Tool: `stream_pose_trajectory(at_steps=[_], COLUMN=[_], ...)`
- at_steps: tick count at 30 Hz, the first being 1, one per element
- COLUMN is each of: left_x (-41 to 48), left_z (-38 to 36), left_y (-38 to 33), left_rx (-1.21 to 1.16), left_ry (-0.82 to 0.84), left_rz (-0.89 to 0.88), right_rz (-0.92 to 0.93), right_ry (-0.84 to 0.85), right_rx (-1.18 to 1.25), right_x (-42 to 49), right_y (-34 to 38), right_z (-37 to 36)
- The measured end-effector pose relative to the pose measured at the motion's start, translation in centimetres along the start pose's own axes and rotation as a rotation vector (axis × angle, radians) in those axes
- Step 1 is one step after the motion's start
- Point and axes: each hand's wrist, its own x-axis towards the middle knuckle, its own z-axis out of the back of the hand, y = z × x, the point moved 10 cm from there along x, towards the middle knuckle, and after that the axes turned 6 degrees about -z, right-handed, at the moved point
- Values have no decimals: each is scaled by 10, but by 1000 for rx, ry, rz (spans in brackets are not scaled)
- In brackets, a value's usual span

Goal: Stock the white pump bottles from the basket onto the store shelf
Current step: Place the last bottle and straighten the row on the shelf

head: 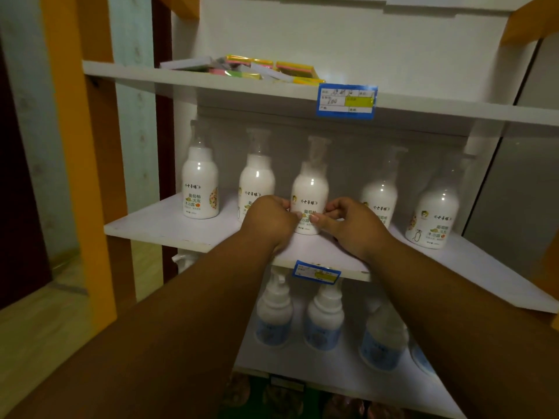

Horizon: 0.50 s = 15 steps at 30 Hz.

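Observation:
Several white pump bottles stand in a row on the middle white shelf [169,228]. The middle bottle [310,189] stands upright near the shelf's front, and both hands hold its lower part. My left hand [269,219] grips its left side and my right hand [351,222] grips its right side, fingertips on the label. To the left stand two bottles [200,186] [256,179], the second partly hidden by my left hand. To the right stand two more [379,192] [432,213]. No basket is in view.
The shelf above [211,83] carries flat coloured packets [257,69] and a blue price tag [346,101]. The lower shelf [332,373] holds several blue-labelled white pump bottles [323,322]. An orange upright [75,146] frames the left side. A second price tag [316,272] hangs on the middle shelf's edge.

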Motion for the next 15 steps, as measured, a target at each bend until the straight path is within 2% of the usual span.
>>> stream_pose_trajectory(at_steps=[15], left_x=[-3], left_z=[-2], left_y=[-5], left_rx=[113], left_ry=[16], left_rz=[-15], right_rz=[16], right_ry=[-36], right_rx=[-45], right_x=[-7], right_y=[4], right_z=[5])
